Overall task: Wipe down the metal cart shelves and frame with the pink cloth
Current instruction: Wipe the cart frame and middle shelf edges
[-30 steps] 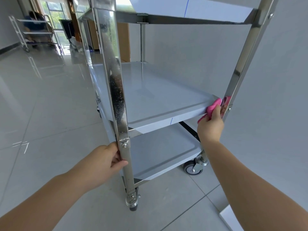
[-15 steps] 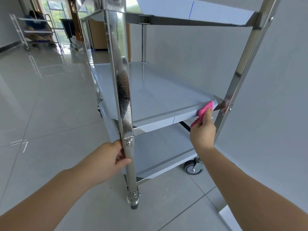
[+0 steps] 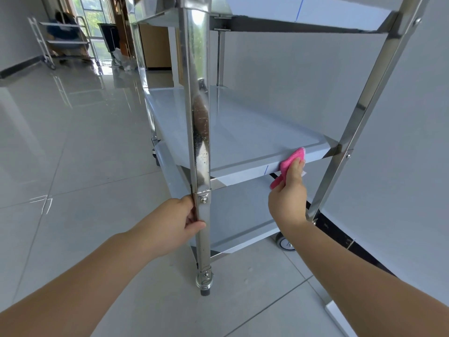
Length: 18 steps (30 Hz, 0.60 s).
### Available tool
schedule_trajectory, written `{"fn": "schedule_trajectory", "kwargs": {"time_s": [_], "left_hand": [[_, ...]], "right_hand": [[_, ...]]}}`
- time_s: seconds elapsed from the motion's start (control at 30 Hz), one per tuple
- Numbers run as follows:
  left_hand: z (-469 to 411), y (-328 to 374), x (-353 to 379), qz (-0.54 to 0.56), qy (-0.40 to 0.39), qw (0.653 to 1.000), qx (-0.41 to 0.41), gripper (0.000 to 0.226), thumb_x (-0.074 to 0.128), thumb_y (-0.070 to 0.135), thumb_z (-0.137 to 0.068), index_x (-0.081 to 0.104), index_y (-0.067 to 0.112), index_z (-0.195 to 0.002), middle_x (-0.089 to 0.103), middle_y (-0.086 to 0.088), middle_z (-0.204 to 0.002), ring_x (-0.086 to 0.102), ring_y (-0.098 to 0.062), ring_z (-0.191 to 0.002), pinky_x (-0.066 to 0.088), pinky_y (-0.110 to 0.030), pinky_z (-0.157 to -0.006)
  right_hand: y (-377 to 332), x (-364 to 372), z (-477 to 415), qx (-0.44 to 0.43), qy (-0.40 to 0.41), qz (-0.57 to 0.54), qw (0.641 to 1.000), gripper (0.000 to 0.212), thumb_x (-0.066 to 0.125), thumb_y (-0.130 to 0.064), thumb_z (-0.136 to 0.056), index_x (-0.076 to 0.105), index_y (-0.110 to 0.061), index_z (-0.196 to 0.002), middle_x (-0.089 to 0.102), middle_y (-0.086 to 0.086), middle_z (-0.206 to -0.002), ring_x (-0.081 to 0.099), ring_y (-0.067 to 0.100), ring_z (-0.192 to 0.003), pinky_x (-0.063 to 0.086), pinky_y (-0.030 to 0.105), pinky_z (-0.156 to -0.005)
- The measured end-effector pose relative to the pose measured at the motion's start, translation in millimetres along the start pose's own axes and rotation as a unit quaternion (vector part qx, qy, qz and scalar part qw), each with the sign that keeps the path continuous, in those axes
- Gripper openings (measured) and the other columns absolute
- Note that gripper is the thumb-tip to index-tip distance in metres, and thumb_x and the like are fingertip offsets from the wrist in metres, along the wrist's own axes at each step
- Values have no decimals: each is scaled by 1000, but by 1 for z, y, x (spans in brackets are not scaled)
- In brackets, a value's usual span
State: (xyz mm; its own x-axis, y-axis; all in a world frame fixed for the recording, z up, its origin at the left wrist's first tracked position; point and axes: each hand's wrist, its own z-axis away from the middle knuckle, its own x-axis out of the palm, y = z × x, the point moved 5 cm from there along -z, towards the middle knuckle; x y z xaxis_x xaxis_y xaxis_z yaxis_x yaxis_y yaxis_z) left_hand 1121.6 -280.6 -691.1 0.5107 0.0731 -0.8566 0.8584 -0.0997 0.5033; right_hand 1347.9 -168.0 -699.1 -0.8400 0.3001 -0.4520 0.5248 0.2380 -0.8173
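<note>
Forearms come in from the bottom edge, and nearest the camera the left hand (image 3: pixel 179 220) keeps its fingers curled round the front left post (image 3: pixel 199 132) of the cart (image 3: pixel 286 24), thumb across the post's front face just below a bolted joint, as it did a second ago. A little farther in, the right hand (image 3: pixel 288 190) holds the pink cloth (image 3: pixel 294 159) in curled fingers and presses it against the front lip of the middle shelf (image 3: pixel 243 127). Here lies the change: a second ago the cloth sat hard against the right post (image 3: pixel 359 113) at the shelf's corner, and it now lies clear of that post, partway along the lip toward the left. The stroke seems to run leftward along this edge, so the corner looks done, while the stretch between cloth and left post is probably still to wipe, as are the speckled marks on that post. Fingers cover most of the cloth. The lower shelf (image 3: pixel 238 210) is partly hidden behind the right hand, and the top shelf (image 3: pixel 303 10) is cut off by the upper edge, so their condition cannot be judged. Farthest off, down the glossy floor (image 3: pixel 73 154), a second cart (image 3: pixel 60 42) stands by a bright window, too small to make out
</note>
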Motion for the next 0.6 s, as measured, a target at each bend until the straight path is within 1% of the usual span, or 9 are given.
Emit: {"fn": "schedule_trajectory", "kwargs": {"time_s": [0.07, 0.17, 0.2, 0.3, 0.37, 0.4, 0.5, 0.6], "left_hand": [[0, 2, 0, -4, 0, 1000, 0, 22, 65, 29, -86, 54, 17, -101, 67, 11, -85, 64, -4, -79, 53, -28, -79], [-1, 3, 1, -8, 1, 1000, -2, 23, 65, 30, -86, 54, 16, -101, 67, 10, -84, 64, -6, -79, 53, -30, -79], [-1, 2, 1, -10, 1, 1000, -3, 23, 65, 30, -86, 54, 16, -101, 67, 9, -84, 64, -7, -79, 53, -31, -79], [-2, 2, 1, -14, 4, 1000, -2, 24, 65, 30, -86, 55, 14, -100, 67, 6, -84, 64, -10, -79, 53, -34, -78], [-3, 4, 1, -16, 5, 1000, 0, 23, 65, 30, -86, 55, 14, -99, 68, 5, -84, 64, -11, -79, 53, -36, -78], [-3, 4, 1, -17, 5, 1000, 0, 23, 65, 30, -86, 55, 14, -98, 68, 5, -84, 64, -12, -79, 53, -36, -78], [-4, 4, 2, -22, 5, 1000, 0, 23, 65, 31, -85, 55, 14, -98, 67, 4, -84, 64, -12, -79, 53, -36, -78], [-5, 5, 3, -23, 6, 1000, 2, 23, 65, 31, -85, 55, 14, -97, 67, 3, -86, 64, -13, -80, 53, -36, -78]], "right_hand": [[-4, 3, 5, 2, -12, -4, 1000, 76, 31, 3, -92, -2, -30, -152, 42, 17, -145, 60, 26, -106, 52, 40, -89], [-13, 4, 14, -2, -27, -9, 1000, 77, 31, 5, -91, -2, -28, -153, 39, 15, -147, 61, 16, -88, 51, 33, -84], [-16, 4, 16, -7, -29, -8, 1000, 77, 31, 6, -91, -1, -26, -153, 36, 13, -150, 61, 16, -86, 51, 32, -82], [-27, 8, 28, -23, -35, 14, 999, 70, 33, 8, -92, 7, -17, -153, 17, 6, -160, 60, 29, -107, 50, 31, -84], [-34, 12, 36, -30, -48, 29, 998, 68, 34, 7, -94, 9, -15, -153, 9, 3, -161, 59, 31, -111, 49, 29, -86], [-36, 14, 39, -30, -54, 29, 998, 68, 34, 7, -94, 9, -14, -153, 6, 2, -161, 59, 31, -112, 49, 31, -88], [-38, 15, 43, -26, -60, 20, 998, 68, 34, 7, -94, 10, -15, -153, 4, 1, -161, 58, 33, -113, 49, 35, -92], [-42, 17, 49, -53, -64, 20, 996, 66, 36, 6, -94, 12, -14, -153, 8, 5, -161, 56, 37, -114, 48, 41, -93]]}}
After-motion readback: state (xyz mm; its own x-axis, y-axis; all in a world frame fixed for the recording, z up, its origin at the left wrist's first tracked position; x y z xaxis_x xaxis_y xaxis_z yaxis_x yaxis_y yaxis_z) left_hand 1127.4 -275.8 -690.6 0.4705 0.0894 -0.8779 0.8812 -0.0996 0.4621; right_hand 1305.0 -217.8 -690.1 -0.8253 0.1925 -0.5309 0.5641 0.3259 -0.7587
